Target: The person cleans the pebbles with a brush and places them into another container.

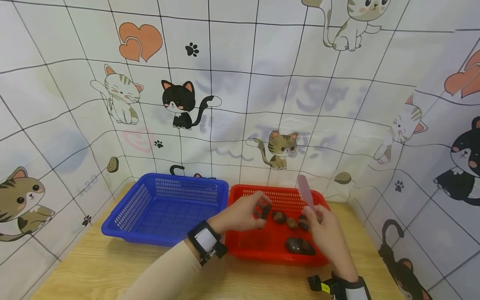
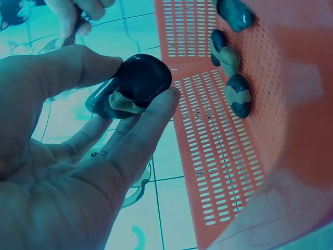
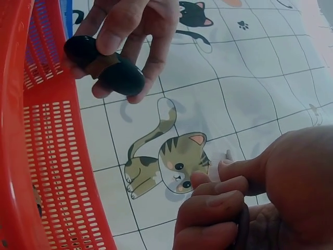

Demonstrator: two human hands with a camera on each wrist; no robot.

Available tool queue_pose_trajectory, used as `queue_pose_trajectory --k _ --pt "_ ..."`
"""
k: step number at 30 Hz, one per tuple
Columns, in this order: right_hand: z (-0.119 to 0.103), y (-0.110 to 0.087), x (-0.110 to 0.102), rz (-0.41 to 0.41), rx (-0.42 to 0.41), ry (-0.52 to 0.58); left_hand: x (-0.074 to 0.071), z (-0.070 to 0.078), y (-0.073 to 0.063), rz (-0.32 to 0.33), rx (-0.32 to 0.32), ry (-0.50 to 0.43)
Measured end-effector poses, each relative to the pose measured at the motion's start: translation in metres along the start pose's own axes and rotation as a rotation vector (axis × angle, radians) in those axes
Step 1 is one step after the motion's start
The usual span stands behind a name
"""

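My left hand (image 1: 245,211) holds a smooth dark stone (image 2: 143,78) over the red basket (image 1: 275,261), thumb on one side and fingers on the other. A brown patch, like dried mud, marks the stone's middle. In my right hand (image 1: 331,233) is a pink brush (image 1: 306,192), its flat back tilted up and its short bristles towards the left. The fingers of that hand curl round the handle and hide most of it. Brush and stone are apart. Several more dark stones (image 1: 295,245), some with brown patches, lie in the red basket below.
Left of the red basket stands a blue plastic basket (image 1: 165,242), close against it. Both rest on a light wooden table (image 1: 247,283). Behind and at the sides hangs a white sheet (image 1: 232,91) printed with grid lines and cats.
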State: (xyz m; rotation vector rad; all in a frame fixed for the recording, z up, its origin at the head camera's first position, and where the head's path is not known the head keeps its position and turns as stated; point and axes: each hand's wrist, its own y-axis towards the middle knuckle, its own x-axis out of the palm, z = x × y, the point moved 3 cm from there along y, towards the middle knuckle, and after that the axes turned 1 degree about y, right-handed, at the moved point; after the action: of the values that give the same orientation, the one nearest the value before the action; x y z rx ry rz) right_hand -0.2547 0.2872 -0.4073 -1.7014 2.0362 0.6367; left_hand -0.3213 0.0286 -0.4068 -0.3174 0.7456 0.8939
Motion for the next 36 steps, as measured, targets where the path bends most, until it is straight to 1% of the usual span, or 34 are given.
queue_pose_trajectory --k 2,6,11,15,18,23,25,29,33,36 --pt "-0.003 -0.001 0.003 -0.005 -0.007 0.004 -0.001 -0.005 -0.004 0.025 -0.018 -0.053" --pt "-0.007 -0.004 0.009 -0.013 -0.012 0.030 0.000 -0.013 -0.010 0.071 -0.028 -0.158" --pt "-0.011 -0.008 0.016 -0.033 -0.047 0.093 -0.001 -0.020 -0.017 0.121 -0.002 -0.250" --pt "-0.014 -0.011 0.022 -0.033 -0.091 0.088 0.001 -0.027 -0.024 0.156 0.017 -0.325" --pt "-0.017 -0.014 0.027 -0.024 -0.124 0.064 0.003 -0.030 -0.026 0.177 0.021 -0.433" --pt "-0.021 -0.018 0.036 -0.024 -0.157 0.079 0.005 -0.037 -0.027 0.210 0.007 -0.685" --pt "-0.022 -0.019 0.040 -0.031 -0.156 0.082 0.007 -0.041 -0.028 0.214 -0.005 -0.769" --pt "-0.023 -0.020 0.051 -0.041 -0.157 0.065 0.012 -0.049 -0.028 0.210 -0.026 -0.887" --pt "-0.024 -0.021 0.058 -0.046 -0.169 0.046 0.015 -0.052 -0.030 0.208 -0.034 -0.957" --pt "-0.026 -0.021 0.061 -0.035 -0.187 0.011 0.015 -0.053 -0.031 0.200 -0.029 -0.973"
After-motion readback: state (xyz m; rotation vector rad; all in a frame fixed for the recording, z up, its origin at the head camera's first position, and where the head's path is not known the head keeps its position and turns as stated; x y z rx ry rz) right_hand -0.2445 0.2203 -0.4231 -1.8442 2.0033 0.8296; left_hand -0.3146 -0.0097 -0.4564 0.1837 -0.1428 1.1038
